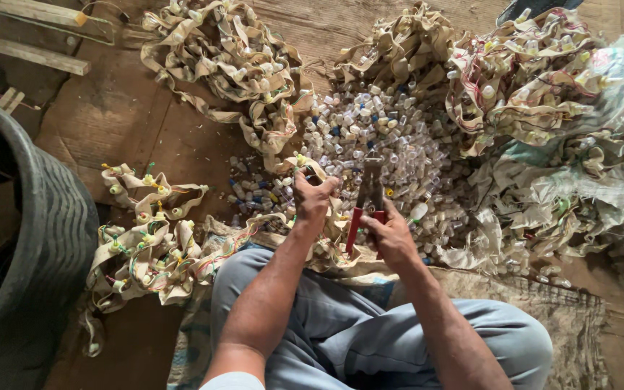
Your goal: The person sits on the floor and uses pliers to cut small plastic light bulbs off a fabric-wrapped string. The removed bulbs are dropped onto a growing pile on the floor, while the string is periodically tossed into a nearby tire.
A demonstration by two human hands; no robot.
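Person sits cross-legged on the floor, both forearms reaching fwd over grey trousers (370,332). L hand (313,196) is raised a bit, wrist bent, fingers curled tight around a beige fabric strip (312,167) w/ small plastic fittings and coloured wires on it; thumb pinches the strip from the top. R hand (391,235) sits lower, just beside the left, knuckles up, fist closed round the red handles of a pair of pliers (367,209); tool points away from the body, tip near the held strip, jaw state too small to tell. Directly ahead lies a heap of small clear plastic caps (391,137). Tangled strip bundles lie at front-left (146,238), far-left (225,58) and right (529,79). Dark tyre (45,238) at left edge; cardboard (117,115) under it all.
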